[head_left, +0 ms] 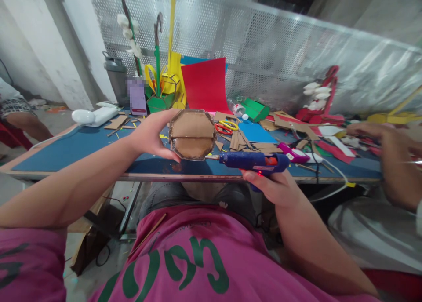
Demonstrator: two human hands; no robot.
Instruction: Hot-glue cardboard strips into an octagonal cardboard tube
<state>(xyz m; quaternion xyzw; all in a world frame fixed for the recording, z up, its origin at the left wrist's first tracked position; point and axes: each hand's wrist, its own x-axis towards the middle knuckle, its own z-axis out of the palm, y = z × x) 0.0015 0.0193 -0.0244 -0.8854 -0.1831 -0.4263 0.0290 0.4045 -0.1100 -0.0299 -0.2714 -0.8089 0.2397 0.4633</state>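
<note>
My left hand (153,134) grips a brown cardboard octagonal box (193,128) by its left side, thumb below and fingers behind. A dark seam crosses the middle of its face, and the rim looks shiny, as if coated with glue. In my right hand (275,185) is a blue hot glue gun (245,160), its red light glowing near the thumb. The metal nozzle points left, at the lower right edge of the box; whether it touches cannot be made out.
Cardboard scraps (240,139), scissors (227,126) and a blue sheet (259,130) lie behind on the table (72,150). A red sheet (206,84) stands upright. Green and yellow paper crafts (161,102), a phone (137,97) and a grey bottle (115,75) stand left. A co-worker's arm (398,161) reaches in at right.
</note>
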